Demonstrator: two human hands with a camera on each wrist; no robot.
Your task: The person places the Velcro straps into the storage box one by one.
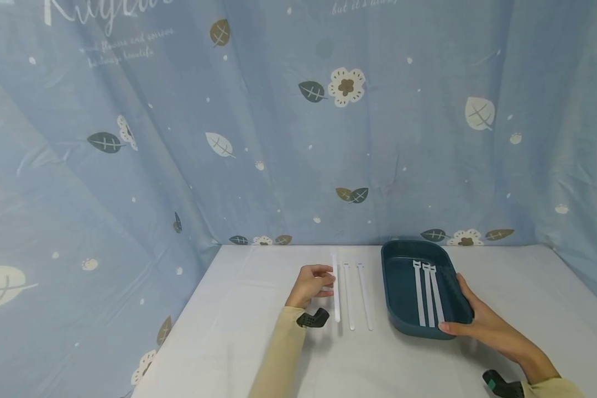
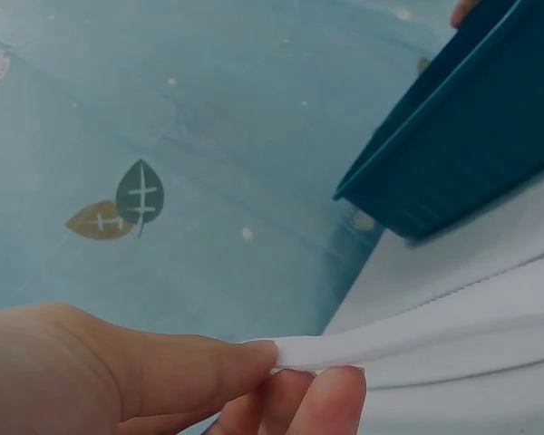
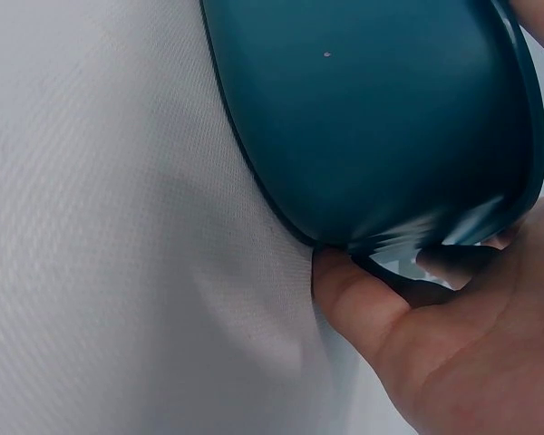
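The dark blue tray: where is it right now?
In the head view, the dark blue tray is in the right half, right of two white straps on the white table, its near right corner held by the right hand.

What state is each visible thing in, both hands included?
Left hand: pinching the white strap
White strap: straight, held
Right hand: gripping the blue tray
Blue tray: uncovered, holding three straps
Three straps: straight, side by side
Table straps: two, straight, apart
Curtain: hanging, creased

Left grip [image 2: 186, 372]: pinches white strip [image 2: 313, 351] | teal tray [image 2: 471, 127]: upper right | strip's far end: unclear
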